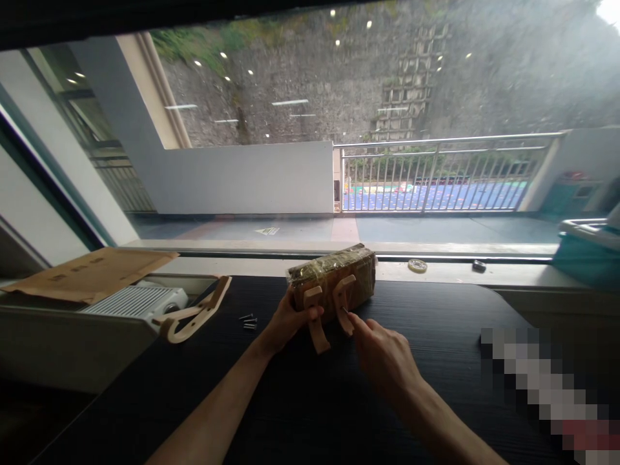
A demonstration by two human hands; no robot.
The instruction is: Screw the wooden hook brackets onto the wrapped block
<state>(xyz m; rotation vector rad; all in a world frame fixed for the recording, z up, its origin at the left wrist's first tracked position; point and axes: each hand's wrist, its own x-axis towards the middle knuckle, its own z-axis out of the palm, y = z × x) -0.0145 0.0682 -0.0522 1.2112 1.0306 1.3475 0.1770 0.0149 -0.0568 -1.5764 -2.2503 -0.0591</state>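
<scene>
A box-like block wrapped in brown paper and clear tape stands on the black table. Two curved wooden pieces with holes lean against its near face: a left wooden piece and a right wooden piece. My left hand grips the block's left end, its thumb across the left wooden piece. At the lower part of the right wooden piece, my right hand is closed in a pinch; whatever its fingertips hold is too small to name. Several screws lie left of my left hand.
Joined curved wooden parts rest at the table's left edge, beside a white ribbed appliance and a brown cardboard sheet. On the windowsill are a tape roll and a small dark object. A teal bin stands far right.
</scene>
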